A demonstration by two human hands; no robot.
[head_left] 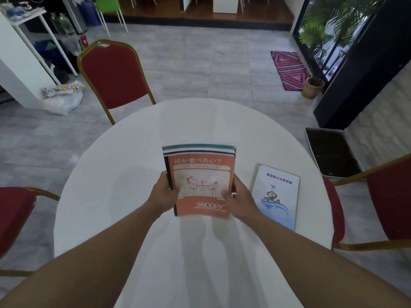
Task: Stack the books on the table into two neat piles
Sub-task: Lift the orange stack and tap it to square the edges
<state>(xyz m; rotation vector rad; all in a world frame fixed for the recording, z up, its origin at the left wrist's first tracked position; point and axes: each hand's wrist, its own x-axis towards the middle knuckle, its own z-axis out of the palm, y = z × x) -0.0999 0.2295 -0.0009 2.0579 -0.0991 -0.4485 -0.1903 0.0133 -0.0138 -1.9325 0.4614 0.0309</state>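
Two bare forearms reach in from the bottom edge and meet at a pile of books (199, 181) near the middle of the round white tabletop (124, 174). The left hand (163, 193) clasps the pile's left edge, its fingers (164, 175) curled against the dark spines there. The right hand (239, 197) grips the right edge, thumb lying flat on the top cover and the other fingers wrapped round the side, out of sight. Both hands are closed on the pile.

The top book is the orange Snoopy book (200, 185), with Japanese lettering across its head and a cartoon drawing at its middle. Past its far edge peek teal, white and dark blue bands of the books beneath; how many lie under it is hard to tell. Whether the pile rests flat on the tabletop or is lifted a little at its near end cannot be made out.

Just right of the pile, apart from it and from the right hand, lies a white and blue book (277, 196), flat on the tabletop, with Chinese characters and a small aeroplane on its cover; a green edge shows under its left side.

Beyond the pile, off the tabletop's far left rim, stands a red chair (113, 74) with a gold frame.
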